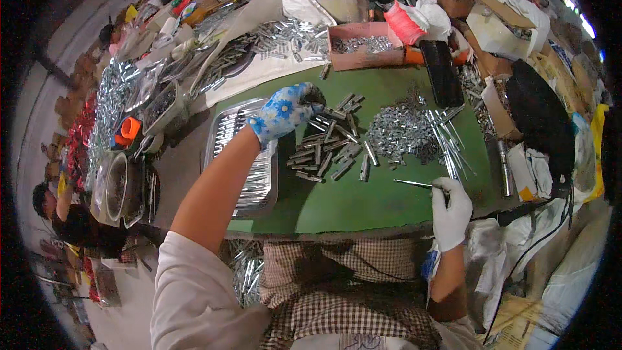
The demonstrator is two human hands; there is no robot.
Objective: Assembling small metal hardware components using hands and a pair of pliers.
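Observation:
My left hand point(286, 111), in a blue flowered glove with dark fingertips, is over the far left side of a pile of short metal tubes point(350, 149). Its fingers are bent together, and whatever they hold cannot be made out. In a white glove, my right hand point(451, 212) pinches a thin metal rod point(412, 183) that points left above the green tabletop point(363, 210). Beyond it lie loose long thin rods point(449, 145) and a heap of small metal pieces point(398, 133). Under my left forearm, a metal tray point(272, 185) holds rows of slim metal parts.
A pink box point(363, 59) of small parts stands at the table's far side. Right of it lies a dark phone point(442, 72). Metal parts are spread on white cloth point(259, 74) at the far left. A person point(76, 220) is at the left edge.

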